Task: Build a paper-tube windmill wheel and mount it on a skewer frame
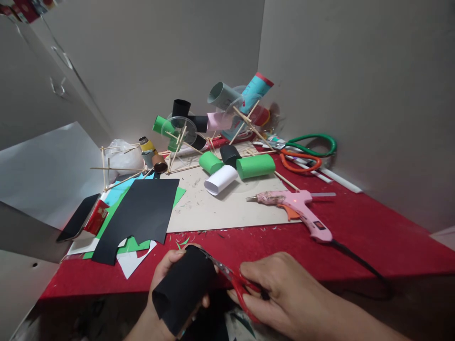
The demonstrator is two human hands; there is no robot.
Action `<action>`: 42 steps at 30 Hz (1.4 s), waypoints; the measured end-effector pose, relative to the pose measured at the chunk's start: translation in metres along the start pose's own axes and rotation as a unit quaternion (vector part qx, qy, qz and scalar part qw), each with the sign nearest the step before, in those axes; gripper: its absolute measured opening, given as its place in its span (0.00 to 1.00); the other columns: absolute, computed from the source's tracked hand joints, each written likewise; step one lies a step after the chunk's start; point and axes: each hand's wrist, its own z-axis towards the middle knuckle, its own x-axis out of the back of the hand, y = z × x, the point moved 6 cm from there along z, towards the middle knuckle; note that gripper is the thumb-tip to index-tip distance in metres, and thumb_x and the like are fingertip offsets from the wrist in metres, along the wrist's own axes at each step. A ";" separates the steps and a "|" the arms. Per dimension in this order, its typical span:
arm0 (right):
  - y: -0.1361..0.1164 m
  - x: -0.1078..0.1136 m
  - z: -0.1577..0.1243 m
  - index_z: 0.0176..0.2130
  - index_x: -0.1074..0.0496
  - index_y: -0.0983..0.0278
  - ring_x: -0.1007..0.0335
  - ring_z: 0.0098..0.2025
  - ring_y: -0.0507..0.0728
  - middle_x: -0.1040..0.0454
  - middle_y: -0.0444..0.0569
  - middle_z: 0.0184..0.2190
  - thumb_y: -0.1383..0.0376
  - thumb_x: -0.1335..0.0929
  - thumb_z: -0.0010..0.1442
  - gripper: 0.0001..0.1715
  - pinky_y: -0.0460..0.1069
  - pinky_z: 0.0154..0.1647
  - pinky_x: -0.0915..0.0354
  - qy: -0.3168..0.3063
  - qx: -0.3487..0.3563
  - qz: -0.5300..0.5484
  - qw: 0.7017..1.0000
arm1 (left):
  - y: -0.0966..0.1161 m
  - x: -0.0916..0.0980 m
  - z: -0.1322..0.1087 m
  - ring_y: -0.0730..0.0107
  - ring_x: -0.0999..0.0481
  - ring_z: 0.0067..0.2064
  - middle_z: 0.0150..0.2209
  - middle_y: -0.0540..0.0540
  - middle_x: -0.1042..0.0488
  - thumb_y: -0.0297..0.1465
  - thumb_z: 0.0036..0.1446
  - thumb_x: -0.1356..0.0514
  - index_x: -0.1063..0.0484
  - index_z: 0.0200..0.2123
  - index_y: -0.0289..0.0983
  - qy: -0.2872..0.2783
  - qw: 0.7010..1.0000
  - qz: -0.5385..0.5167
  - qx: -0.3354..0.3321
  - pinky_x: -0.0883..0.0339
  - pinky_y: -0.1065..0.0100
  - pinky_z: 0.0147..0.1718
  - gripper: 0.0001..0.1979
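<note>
"So, how far along are you?"

"Partway, I judge. My left grip [159, 275] is curled round the black tube [185, 291], at the near edge of the red surface [373, 232]; my right grip [280, 289] is closed on the red scissors [239, 286], blades at the tube's far rim."

"What's done?"

"Two green tubes [256, 166], a white tube [222, 180] and a dark tube [230, 155] lie covered on the pale board [199, 213]."

"And left?"

"This rim, seemingly; I can't tell how much is cut."
</note>
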 end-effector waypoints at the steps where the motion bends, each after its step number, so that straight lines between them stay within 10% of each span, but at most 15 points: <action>1: 0.000 0.001 0.000 0.21 0.43 0.62 0.50 0.18 0.48 0.40 0.39 0.16 0.63 0.35 0.58 0.17 0.48 0.23 0.61 -0.001 -0.001 0.000 1.000 | -0.003 -0.002 0.001 0.63 0.21 0.23 0.35 0.38 0.18 0.42 0.56 0.42 0.21 0.36 0.32 -0.017 0.999 -0.014 0.026 0.33 0.71 0.15 0.18; 15: 0.008 0.002 -0.010 0.21 0.42 0.63 0.54 0.19 0.48 0.43 0.38 0.15 0.60 0.35 0.58 0.18 0.47 0.21 0.60 -0.066 -0.035 0.012 0.997 | -0.006 -0.027 0.007 0.61 0.19 0.27 0.36 0.37 0.19 0.34 0.60 0.47 0.26 0.39 0.34 -0.143 0.984 -0.101 0.034 0.28 0.68 0.22 0.12; 42: 0.013 0.003 -0.019 0.20 0.43 0.63 0.56 0.18 0.47 0.47 0.36 0.15 0.65 0.34 0.55 0.16 0.47 0.20 0.60 -0.080 -0.035 0.036 0.995 | 0.004 -0.050 -0.004 0.66 0.22 0.29 0.30 0.39 0.19 0.32 0.50 0.39 0.23 0.33 0.34 -0.083 0.995 0.043 0.036 0.30 0.69 0.32 0.09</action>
